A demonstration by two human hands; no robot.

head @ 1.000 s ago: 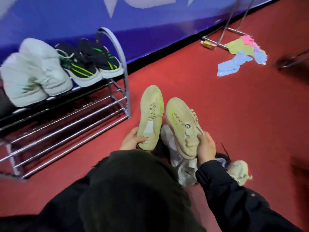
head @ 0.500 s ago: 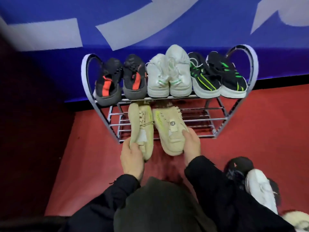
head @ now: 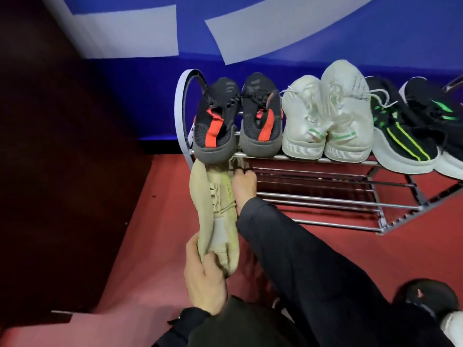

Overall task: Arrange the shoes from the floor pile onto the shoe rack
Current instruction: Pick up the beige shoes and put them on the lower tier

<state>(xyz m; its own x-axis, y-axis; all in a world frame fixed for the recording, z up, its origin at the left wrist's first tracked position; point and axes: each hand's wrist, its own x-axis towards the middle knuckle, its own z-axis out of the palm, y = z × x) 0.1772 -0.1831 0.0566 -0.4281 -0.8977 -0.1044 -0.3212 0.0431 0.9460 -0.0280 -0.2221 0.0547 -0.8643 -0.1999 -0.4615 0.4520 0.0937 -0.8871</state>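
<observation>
Head view: left hand (head: 204, 276) clamps beige shoe (head: 213, 211) heel; right hand (head: 244, 189) grips second shoe under rack (head: 325, 160) top shelf.

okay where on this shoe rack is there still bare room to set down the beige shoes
The top shelf is crowded: black-orange pair, white pair and black-green pair fill it side to side. The lower rails are bare from the right hand to the rack's right end frame.

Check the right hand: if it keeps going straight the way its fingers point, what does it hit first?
The right hand points under the top shelf. First contact is likely the second tan shoe at its fingertips, then the heels of the black-and-orange pair above. Depth is unclear.
</observation>
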